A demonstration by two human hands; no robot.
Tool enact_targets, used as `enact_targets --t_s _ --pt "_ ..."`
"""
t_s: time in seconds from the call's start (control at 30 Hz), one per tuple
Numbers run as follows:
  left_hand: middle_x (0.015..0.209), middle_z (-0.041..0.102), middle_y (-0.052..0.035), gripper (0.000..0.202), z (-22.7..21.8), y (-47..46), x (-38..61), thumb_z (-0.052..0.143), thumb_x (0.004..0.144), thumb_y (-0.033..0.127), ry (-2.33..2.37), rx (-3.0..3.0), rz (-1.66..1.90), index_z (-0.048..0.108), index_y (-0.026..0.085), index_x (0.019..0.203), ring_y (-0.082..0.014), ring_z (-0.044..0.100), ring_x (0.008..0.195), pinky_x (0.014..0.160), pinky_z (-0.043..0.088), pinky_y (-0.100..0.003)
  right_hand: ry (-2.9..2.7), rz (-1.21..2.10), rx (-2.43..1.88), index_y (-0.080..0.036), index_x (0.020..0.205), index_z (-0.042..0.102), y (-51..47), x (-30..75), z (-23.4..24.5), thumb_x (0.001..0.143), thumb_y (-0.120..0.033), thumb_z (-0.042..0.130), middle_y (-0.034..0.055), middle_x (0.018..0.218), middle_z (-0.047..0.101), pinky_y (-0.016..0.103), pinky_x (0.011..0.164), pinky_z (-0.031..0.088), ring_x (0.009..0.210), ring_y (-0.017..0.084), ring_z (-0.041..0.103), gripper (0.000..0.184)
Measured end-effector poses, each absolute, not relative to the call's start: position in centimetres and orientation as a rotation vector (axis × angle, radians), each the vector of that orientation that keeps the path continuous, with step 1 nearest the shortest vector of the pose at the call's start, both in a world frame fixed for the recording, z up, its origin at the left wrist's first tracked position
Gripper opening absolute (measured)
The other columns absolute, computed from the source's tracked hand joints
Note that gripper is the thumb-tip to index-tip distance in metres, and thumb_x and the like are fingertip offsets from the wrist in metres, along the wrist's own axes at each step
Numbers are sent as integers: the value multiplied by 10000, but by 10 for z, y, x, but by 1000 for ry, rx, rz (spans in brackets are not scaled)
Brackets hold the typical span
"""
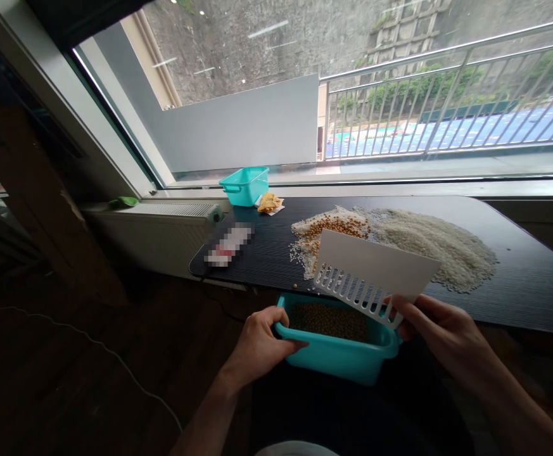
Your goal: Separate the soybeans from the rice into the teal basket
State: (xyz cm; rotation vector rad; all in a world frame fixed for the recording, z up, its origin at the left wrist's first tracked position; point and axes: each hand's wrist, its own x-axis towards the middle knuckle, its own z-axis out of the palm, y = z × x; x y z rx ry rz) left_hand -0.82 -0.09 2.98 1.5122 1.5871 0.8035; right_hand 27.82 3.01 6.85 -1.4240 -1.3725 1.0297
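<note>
My left hand grips the left end of a turquoise plastic basin, thumb at its rim. Inside the basin lie many small round yellow-brown beans. My right hand pinches a white plastic scraper with a row of slots, tilted over the basin's far right side. Just beyond the scraper, a pile of white rice spreads on the dark table. Orange-brown beans are mixed into the pile's left part, partly hidden by the scraper.
A second turquoise basin stands at the table's far left corner, beside a crumpled yellowish item. A blurred-out flat object lies near the left edge. A radiator is left of the table, below the window. A white cable crosses the floor.
</note>
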Motion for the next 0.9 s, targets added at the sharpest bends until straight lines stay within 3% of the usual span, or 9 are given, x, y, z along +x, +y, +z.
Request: enact_targets --t_s 0.17,0.47,0.9 --pt "659 457 45 287 31 -1 -8 776 636 295 1597 1504 822 505 203 627 -121 432 655 584 297 -236 -1292 936 -1438 -219 680 781 22 269 50 721 -739 764 10 508 641 298 484 480 481 160 553 521" --pt "663 463 46 294 29 -1 -9 790 635 276 1597 1504 829 506 200 631 -116 420 654 574 289 -232 -1218 658 -1602 -269 670 770 20 281 43 770 -626 713 -1 501 669 308 497 499 494 198 626 375" --pt "651 433 55 305 21 1 -9 772 656 293 1604 1538 833 485 197 621 -108 411 648 580 285 -214 -1272 421 -1752 -299 663 726 44 332 31 787 -638 660 6 514 689 368 542 498 531 245 672 367"
